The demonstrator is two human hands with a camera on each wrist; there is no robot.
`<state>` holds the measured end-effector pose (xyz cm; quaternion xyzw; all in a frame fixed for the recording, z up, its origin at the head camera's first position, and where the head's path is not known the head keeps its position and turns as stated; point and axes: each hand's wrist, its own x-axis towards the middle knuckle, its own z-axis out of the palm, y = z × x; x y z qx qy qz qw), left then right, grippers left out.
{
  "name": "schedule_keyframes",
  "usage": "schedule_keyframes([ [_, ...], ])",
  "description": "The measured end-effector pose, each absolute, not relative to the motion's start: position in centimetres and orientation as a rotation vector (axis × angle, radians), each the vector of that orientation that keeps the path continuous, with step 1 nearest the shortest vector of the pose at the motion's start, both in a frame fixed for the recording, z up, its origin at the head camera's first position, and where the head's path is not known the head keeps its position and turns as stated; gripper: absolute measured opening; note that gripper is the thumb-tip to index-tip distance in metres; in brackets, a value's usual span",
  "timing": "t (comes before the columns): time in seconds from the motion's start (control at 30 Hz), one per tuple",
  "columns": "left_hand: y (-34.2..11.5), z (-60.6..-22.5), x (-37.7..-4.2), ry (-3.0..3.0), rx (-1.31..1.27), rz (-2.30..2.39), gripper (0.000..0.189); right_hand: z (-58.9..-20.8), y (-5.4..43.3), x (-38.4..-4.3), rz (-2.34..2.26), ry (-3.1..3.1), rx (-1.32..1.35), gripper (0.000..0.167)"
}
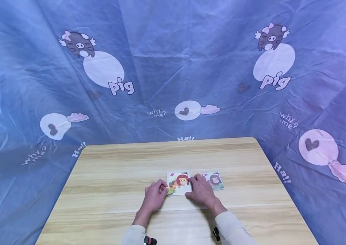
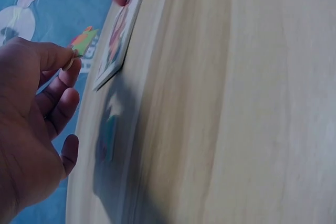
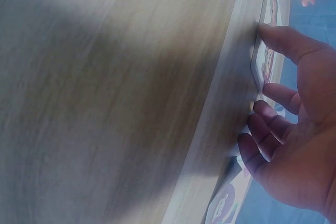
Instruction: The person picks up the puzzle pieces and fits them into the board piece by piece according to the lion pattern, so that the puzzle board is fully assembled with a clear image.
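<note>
A white-framed puzzle board (image 1: pixel 178 194) with a red-maned lion picture lies on the table between the hands; its lower right part shows white. My left hand (image 1: pixel 155 196) pinches a small green and orange puzzle piece (image 2: pixel 84 43) between thumb and fingers, just left of the board's near corner. My right hand (image 1: pixel 202 190) rests at the board's right side. Its thumb (image 3: pixel 286 41) touches the near edge and the index finger lies at the right edge, the other fingers loosely bent. Beneath the left hand, a loose teal piece (image 2: pixel 108 138) sits on the wood, hidden in the head view.
A paler lion picture card (image 1: pixel 216 181) lies right of the board, partly covered by the right hand. The wooden table (image 1: pixel 114 163) ends at a blue printed cloth (image 1: pixel 160 41) hanging behind and along both sides.
</note>
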<state>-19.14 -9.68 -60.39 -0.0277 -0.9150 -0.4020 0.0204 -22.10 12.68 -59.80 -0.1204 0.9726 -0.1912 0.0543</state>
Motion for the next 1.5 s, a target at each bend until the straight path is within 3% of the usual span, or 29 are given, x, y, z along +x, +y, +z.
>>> schedule_keyframes([
  [1.2,-5.5,-61.3,-20.5,-2.923,-0.090,-1.017,0.006,-59.7,13.0,-22.3,-0.573,2.950,-0.389,0.069],
  [1.5,-5.9,-61.7,-19.9,-2.890,-0.123,-0.975,0.022,-59.7,13.1,-22.2,-0.564,2.947,-0.394,0.068],
])
